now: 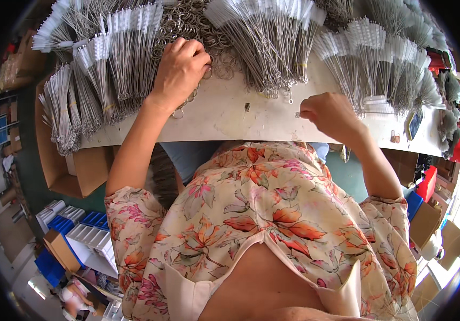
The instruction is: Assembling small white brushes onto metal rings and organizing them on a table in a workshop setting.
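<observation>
My left hand (182, 67) is closed at the near edge of a heap of metal rings (182, 21). Its fingertips bend down out of sight among the rings, so what they pinch is hidden. A loose ring (178, 114) lies on the table close to my left wrist. Over the table's front part, my right hand (330, 115) is closed around the stem of a thin wire brush. The small looped end of the brush (297, 114) sticks out beyond my fingertips. Most of its stem is covered by the hand.
Bundles of white-bristled wire brushes (273, 48) stand at the middle, with more bundles at the left (128, 53) and right (369, 59). The white table (214, 125) ends just before my body. An open cardboard box (88, 174) sits below at the left.
</observation>
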Demonstrator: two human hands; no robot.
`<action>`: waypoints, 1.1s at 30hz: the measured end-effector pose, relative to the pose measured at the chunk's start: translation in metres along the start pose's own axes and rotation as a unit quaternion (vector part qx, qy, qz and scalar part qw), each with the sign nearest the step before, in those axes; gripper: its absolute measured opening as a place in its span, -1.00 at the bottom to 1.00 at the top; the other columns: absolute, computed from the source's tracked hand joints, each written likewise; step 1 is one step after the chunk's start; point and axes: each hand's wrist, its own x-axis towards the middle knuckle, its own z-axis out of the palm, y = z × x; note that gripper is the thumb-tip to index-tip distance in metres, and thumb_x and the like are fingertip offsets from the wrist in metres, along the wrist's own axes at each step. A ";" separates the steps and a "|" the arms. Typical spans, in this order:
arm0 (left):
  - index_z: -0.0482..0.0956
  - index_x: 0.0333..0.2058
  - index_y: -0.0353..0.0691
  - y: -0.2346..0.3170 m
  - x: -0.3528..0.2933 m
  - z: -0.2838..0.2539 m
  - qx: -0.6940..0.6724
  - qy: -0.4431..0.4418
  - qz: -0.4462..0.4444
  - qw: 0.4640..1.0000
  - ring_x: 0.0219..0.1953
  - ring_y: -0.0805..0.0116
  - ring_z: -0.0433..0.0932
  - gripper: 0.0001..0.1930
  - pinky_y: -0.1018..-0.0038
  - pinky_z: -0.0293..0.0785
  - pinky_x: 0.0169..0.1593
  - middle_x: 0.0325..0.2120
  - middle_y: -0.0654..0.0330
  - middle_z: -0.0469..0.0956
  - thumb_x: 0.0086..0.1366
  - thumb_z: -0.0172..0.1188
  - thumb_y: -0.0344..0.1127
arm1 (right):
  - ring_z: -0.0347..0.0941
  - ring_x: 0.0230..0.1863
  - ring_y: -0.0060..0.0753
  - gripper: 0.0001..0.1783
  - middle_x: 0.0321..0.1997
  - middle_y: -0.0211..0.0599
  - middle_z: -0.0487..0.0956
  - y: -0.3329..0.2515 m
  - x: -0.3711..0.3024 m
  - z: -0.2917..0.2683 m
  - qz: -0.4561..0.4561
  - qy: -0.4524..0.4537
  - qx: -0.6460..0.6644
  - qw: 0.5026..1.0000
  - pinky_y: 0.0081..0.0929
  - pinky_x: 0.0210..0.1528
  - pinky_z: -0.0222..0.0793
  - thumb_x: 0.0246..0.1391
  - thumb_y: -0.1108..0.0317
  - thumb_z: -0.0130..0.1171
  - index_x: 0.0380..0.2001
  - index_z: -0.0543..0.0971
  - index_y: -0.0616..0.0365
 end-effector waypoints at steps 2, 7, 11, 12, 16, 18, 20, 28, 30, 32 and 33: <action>0.57 -0.41 -0.20 0.000 -0.005 -0.003 -0.011 0.012 0.000 1.000 -0.22 0.32 0.41 -0.80 0.41 0.33 -0.08 -0.35 0.30 0.46 -0.08 0.31 -0.39 | 0.47 -0.44 -0.11 -0.88 -0.50 -0.26 0.53 -0.005 -0.001 -0.024 0.006 -0.002 -0.021 1.000 -0.24 -0.38 0.34 -0.03 0.32 0.11 -0.51 0.55 0.12; 0.57 -0.33 -0.21 0.029 -0.009 -0.022 -0.113 0.048 0.011 0.992 -0.28 0.29 0.47 -0.76 0.41 0.40 -0.17 -0.37 0.24 0.50 -0.04 0.31 -0.36 | 0.47 -0.41 -0.12 -0.88 -0.48 -0.26 0.54 -0.008 0.000 0.014 -0.029 -0.014 -0.022 0.999 -0.27 -0.38 0.34 -0.01 0.34 0.10 -0.46 0.54 0.15; 0.51 -0.24 -0.23 0.090 -0.023 -0.030 -0.344 0.074 0.040 0.935 -0.43 0.31 0.51 -0.66 0.48 0.48 -0.41 -0.43 0.18 0.51 -0.02 0.31 -0.31 | 0.40 -0.58 -0.50 -0.81 -0.63 -0.39 0.46 -0.048 0.022 0.000 -0.033 -0.011 0.432 0.901 -0.49 -0.51 0.27 0.10 0.31 0.01 -0.46 0.52 0.18; 0.52 -0.30 -0.25 0.095 -0.021 -0.031 -0.353 0.075 0.035 0.932 -0.43 0.33 0.51 -0.71 0.47 0.48 -0.41 -0.46 0.20 0.51 -0.03 0.32 -0.33 | 0.40 -0.58 -0.50 -0.81 -0.63 -0.39 0.46 -0.051 0.025 -0.003 -0.031 -0.010 0.434 0.900 -0.49 -0.51 0.27 0.10 0.31 0.01 -0.46 0.52 0.18; 0.53 -0.40 -0.23 0.087 -0.025 -0.037 -0.337 0.105 0.066 0.934 -0.52 0.42 0.48 -0.79 0.54 0.43 -0.51 -0.51 0.26 0.50 -0.05 0.32 -0.36 | 0.27 -0.60 -0.70 -0.72 -0.62 -0.48 0.42 -0.056 0.032 -0.010 -0.055 -0.143 0.549 0.821 -0.65 -0.56 0.18 0.17 0.22 -0.03 -0.42 0.52 0.21; 0.52 -0.40 -0.23 0.090 -0.024 -0.043 -0.318 0.125 0.100 0.935 -0.53 0.44 0.47 -0.79 0.57 0.41 -0.53 -0.52 0.27 0.48 -0.05 0.31 -0.34 | 0.24 -0.60 -0.74 -0.70 -0.61 -0.50 0.41 -0.056 0.031 -0.015 -0.059 -0.197 0.602 0.772 -0.70 -0.57 0.15 0.19 0.20 -0.05 -0.40 0.52 0.22; 0.52 -0.38 -0.29 0.097 -0.027 -0.045 -0.301 0.172 0.156 0.925 -0.53 0.32 0.48 -0.74 0.49 0.41 -0.55 -0.50 0.20 0.48 -0.09 0.35 -0.40 | 0.21 -0.60 -0.79 -0.69 -0.60 -0.51 0.40 -0.055 0.027 -0.022 -0.062 -0.286 0.646 0.706 -0.75 -0.57 0.13 0.20 0.18 -0.06 -0.33 0.50 0.22; 0.55 -0.34 -0.20 0.056 -0.009 -0.003 -0.208 0.128 0.067 0.968 -0.35 0.34 0.46 -0.77 0.45 0.44 -0.31 -0.41 0.25 0.48 -0.06 0.31 -0.42 | 0.31 -0.57 -0.66 -0.85 -0.61 -0.51 0.40 -0.025 0.014 -0.018 0.022 -0.051 0.426 0.903 -0.59 -0.51 0.21 0.05 0.34 0.07 -0.42 0.52 0.19; 0.55 -0.41 -0.21 0.041 -0.004 0.000 -0.080 0.013 0.008 0.997 -0.29 0.32 0.42 -0.79 0.42 0.37 -0.15 -0.41 0.28 0.45 -0.10 0.31 -0.47 | 0.38 -0.52 -0.57 -0.90 -0.59 -0.47 0.42 -0.025 0.008 -0.006 0.003 0.020 0.134 0.991 -0.52 -0.48 0.25 0.01 0.37 0.07 -0.45 0.51 0.17; 0.56 -0.42 -0.21 0.030 0.000 0.009 -0.076 0.016 0.020 0.997 -0.28 0.31 0.40 -0.79 0.41 0.34 -0.13 -0.41 0.27 0.44 -0.13 0.30 -0.49 | 0.49 -0.42 -0.26 -0.97 -0.55 -0.37 0.46 -0.026 0.005 0.022 -0.011 0.026 -0.215 0.976 -0.33 -0.39 0.30 -0.09 0.46 0.07 -0.50 0.49 0.07; 0.56 -0.43 -0.22 0.026 0.003 0.013 -0.071 0.018 0.027 0.997 -0.28 0.30 0.38 -0.78 0.39 0.32 -0.10 -0.41 0.27 0.42 -0.15 0.30 -0.51 | 0.47 -0.45 -0.25 -0.92 -0.51 -0.33 0.48 -0.025 0.007 0.024 -0.044 0.093 -0.123 0.987 -0.31 -0.40 0.31 -0.10 0.46 0.08 -0.45 0.50 0.03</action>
